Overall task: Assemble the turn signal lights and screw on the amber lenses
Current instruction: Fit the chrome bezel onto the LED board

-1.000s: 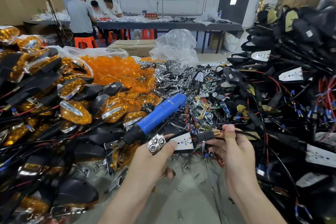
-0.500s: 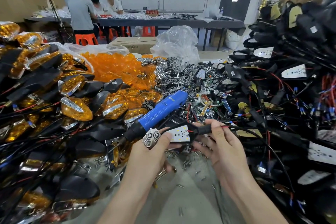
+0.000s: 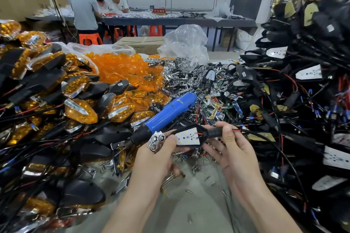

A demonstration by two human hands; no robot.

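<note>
The left hand [image 3: 153,159] pinches a chrome reflector [image 3: 156,141] just beside the open light [image 3: 189,136], which the right hand [image 3: 233,149] grips by its stem above the bench [image 3: 189,206]. A blue screwdriver [image 3: 166,113] lies just behind.

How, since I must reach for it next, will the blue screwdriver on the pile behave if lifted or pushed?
Probably stiff and heavy: the blue screwdriver is a thick rigid power tool. Its round barrel lies slanted across loose amber lights, so a push might roll or slide it.
</note>
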